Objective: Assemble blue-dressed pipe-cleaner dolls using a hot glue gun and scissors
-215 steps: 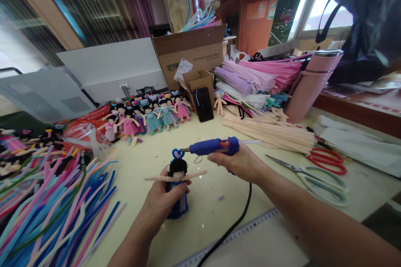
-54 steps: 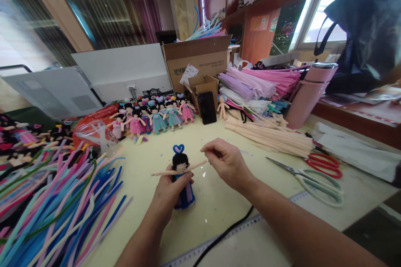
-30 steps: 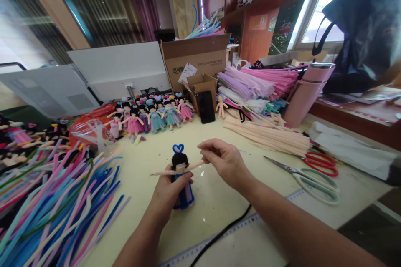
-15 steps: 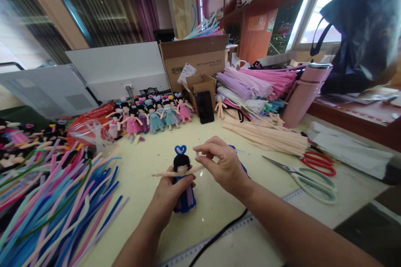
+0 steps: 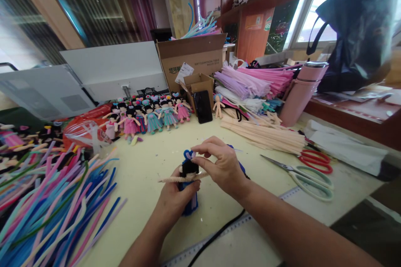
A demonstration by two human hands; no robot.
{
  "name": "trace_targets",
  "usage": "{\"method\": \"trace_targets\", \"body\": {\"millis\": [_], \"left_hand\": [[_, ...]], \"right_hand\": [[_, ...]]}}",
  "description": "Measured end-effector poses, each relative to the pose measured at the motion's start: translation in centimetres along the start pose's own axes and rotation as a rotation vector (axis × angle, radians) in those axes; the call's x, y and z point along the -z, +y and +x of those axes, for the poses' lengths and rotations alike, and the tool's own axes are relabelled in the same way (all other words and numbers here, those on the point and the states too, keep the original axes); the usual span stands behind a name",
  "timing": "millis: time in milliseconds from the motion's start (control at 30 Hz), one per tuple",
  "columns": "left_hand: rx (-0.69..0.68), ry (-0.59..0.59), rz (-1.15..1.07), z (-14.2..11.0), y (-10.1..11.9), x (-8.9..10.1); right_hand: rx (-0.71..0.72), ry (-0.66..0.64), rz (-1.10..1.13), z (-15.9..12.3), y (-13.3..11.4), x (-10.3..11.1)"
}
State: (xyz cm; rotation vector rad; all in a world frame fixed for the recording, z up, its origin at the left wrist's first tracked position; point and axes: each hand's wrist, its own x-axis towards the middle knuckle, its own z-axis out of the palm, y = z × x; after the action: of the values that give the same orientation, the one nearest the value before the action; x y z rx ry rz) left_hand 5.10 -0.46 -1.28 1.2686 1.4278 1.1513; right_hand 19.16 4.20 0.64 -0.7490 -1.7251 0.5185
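Observation:
My left hand (image 5: pixel 177 194) is wrapped round a small pipe-cleaner doll, its thumb across the front of the blue dress (image 5: pixel 191 206). The doll (image 5: pixel 189 167) has black hair, beige arms stretched out sideways and a blue heart (image 5: pixel 187 154) with lilac inside on top of its head. My right hand (image 5: pixel 219 167) comes from the right, thumb and index finger pinched around a small pale lilac piece at the heart's right side. The fingertips partly hide that piece, and I cannot tell whether it touches the heart.
Finished dolls (image 5: pixel 153 119) stand at the back beside a phone (image 5: pixel 203 106) and cardboard box (image 5: pixel 191 56). Loose pipe cleaners (image 5: pixel 62 212) cover the left. Beige stems (image 5: pixel 263 135), green-handled scissors (image 5: pixel 310 181), red-handled scissors (image 5: pixel 315 160) and a pink flask (image 5: pixel 302 94) lie or stand right.
My right hand has brought the small pale piece to the heart on the doll's head. The doll has turned and tilted slightly in my left hand. The view has shifted a little.

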Motion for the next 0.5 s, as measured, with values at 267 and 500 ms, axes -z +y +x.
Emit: {"method": "trace_targets", "body": {"millis": [267, 500], "left_hand": [[-0.010, -0.034, 0.028, 0.08, -0.14, 0.14], [-0.026, -0.056, 0.058, 0.35, -0.51, 0.26]], "right_hand": [[0.011, -0.012, -0.012, -0.08, 0.09, 0.00], [0.003, -0.001, -0.013, -0.16, 0.23, -0.11]]}}
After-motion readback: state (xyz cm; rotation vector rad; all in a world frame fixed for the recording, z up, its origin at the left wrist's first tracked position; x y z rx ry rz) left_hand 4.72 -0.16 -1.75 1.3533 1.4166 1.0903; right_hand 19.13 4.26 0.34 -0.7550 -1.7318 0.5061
